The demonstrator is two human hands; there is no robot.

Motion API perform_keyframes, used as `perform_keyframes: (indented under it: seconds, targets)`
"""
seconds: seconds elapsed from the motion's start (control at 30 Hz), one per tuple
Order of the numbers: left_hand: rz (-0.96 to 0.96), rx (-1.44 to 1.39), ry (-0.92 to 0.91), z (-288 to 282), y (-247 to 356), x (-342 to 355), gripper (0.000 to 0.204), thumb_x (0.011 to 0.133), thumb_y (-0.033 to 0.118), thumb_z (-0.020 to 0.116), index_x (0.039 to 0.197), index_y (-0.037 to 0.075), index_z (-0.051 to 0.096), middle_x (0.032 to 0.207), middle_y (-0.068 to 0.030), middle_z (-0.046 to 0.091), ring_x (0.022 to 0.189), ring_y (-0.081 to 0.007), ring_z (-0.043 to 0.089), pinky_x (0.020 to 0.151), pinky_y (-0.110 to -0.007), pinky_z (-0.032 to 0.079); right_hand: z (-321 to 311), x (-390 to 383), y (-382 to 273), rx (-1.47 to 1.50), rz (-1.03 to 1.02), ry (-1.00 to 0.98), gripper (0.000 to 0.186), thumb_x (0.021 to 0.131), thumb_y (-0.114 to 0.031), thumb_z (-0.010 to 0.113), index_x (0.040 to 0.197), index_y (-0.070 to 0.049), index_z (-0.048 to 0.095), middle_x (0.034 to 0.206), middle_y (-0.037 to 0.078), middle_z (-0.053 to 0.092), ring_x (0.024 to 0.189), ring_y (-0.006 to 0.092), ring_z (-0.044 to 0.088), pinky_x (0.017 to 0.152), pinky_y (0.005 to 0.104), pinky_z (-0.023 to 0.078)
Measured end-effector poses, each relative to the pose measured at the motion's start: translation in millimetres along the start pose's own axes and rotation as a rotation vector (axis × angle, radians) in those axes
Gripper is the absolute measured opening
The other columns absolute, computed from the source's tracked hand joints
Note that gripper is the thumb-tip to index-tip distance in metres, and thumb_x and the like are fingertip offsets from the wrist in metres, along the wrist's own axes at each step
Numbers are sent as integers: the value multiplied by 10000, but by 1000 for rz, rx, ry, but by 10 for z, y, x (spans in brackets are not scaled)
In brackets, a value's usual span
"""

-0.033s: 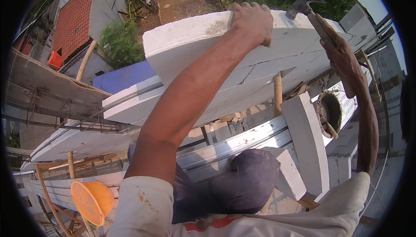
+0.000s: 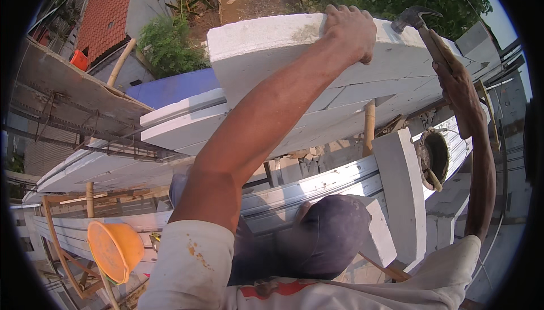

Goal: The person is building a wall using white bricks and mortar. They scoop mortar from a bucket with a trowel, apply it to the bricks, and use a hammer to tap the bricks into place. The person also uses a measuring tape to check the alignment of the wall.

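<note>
A white lightweight wall block forms the top of a white block wall. My left hand is closed over its upper edge, fingers across the top and thumb down the near face. My right hand is wrapped round the wooden handle of a claw hammer. The dark hammer head is at the block's top edge, just right of my left hand; whether it touches cannot be seen. Beneath this block, joints mark the lower courses of the wall.
Metal decking planks lie below, with loose white blocks on them. A dark round mortar bucket stands at right, an orange bucket at lower left. A concrete beam with protruding rebar juts in at left; a bamboo pole stands by the wall.
The view has shifted a little, so the wall and both hands appear slightly farther right. Both hands keep their holds, and the hammer head remains at the block's top edge.
</note>
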State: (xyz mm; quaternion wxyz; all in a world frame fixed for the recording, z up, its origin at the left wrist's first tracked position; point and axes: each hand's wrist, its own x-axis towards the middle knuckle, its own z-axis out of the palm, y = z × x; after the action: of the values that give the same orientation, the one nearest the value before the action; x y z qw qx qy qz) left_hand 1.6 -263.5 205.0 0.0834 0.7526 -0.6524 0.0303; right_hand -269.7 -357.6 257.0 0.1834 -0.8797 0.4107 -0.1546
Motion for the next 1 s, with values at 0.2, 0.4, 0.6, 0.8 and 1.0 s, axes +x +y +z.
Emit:
perform_keyframes:
  seconds: [0.2, 0.4, 0.6, 0.8, 1.0]
  targets:
    - [-68, 215, 133, -154, 40, -337, 1105, 771, 622, 843, 1578, -8, 426, 1471, -201, 546, 1385, -373, 486, 1143, -628, 279, -251, 0, 71, -16, -36, 74, 567, 1090, -249, 547, 1640, -227, 413, 726, -58, 433, 581, 32, 377, 474, 235, 343]
    - [-103, 60, 53, -69, -137, -460, 898, 849, 511, 761, 1542, 5, 500, 1472, -198, 551, 1387, -392, 475, 1093, -652, 295, -122, -190, -1419, -150, -126, 169, 573, 1091, -319, 587, 1630, -204, 432, 732, -67, 427, 578, 14, 355, 480, 236, 335]
    - [-131, 81, 154, -7, -130, -484, 730, 874, 367, 730, 1493, 15, 570, 1448, -199, 585, 1347, -402, 517, 1085, -645, 305, 384, -76, -2253, -153, -456, 264, 525, 1085, -303, 590, 1585, -186, 476, 739, -45, 464, 575, 31, 392, 493, 256, 372]
    - [-177, 113, 144, 212, -363, -617, 628, 891, 345, 715, 1426, 24, 644, 1425, -204, 611, 1355, -400, 517, 1082, -643, 317, 1011, 224, -2542, -265, -614, 30, 529, 1079, -286, 599, 1586, -191, 479, 749, -31, 494, 585, 40, 421, 506, 266, 393]
    - [-61, -58, 181, 120, -66, -375, 568, 911, 318, 706, 1414, 57, 667, 1486, -162, 590, 1374, -383, 518, 1107, -643, 334, 836, 145, -2579, -458, -586, -20, 535, 1072, -270, 609, 1586, -196, 482, 760, -17, 525, 594, 49, 451, 520, 275, 413]
